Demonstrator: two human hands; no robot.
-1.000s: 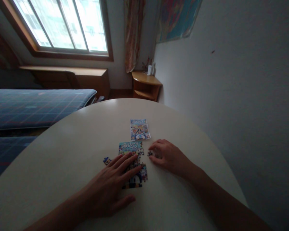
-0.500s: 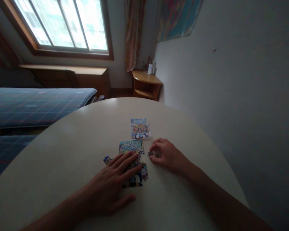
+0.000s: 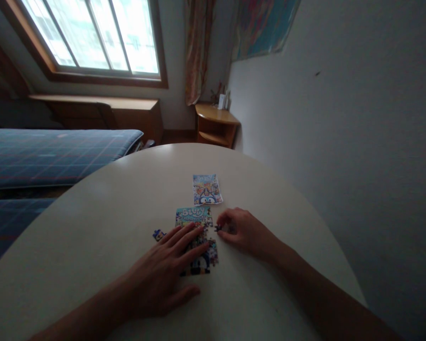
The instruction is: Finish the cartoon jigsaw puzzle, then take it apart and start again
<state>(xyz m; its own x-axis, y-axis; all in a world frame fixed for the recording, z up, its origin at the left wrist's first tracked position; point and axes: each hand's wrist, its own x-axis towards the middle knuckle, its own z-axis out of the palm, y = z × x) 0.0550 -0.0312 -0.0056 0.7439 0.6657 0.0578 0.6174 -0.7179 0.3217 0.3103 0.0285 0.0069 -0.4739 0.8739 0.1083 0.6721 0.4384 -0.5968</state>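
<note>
A partly joined jigsaw puzzle (image 3: 193,214) with a blue title band lies on the table, a gap showing on its right side. My left hand (image 3: 170,260) rests flat across the puzzle with fingers stretched out, hiding its middle. At the gap's right, my right hand (image 3: 243,232) pinches a small dark puzzle piece (image 3: 218,228) between thumb and fingers. One loose puzzle piece (image 3: 158,235) lies by the left hand's fingers. Beyond the puzzle is a printed picture sheet (image 3: 206,189) with a similar design, its near right corner curled.
The round white table (image 3: 128,199) fills the foreground. A plaid mattress (image 3: 57,156) stands to the left, and a wall (image 3: 341,142) runs along the right. Past the table's far edge are a corner shelf (image 3: 216,113) and a window (image 3: 102,38).
My right hand has shifted slightly left with the puzzle piece, bringing it closer to the gap in the puzzle. My left hand stays in place.
</note>
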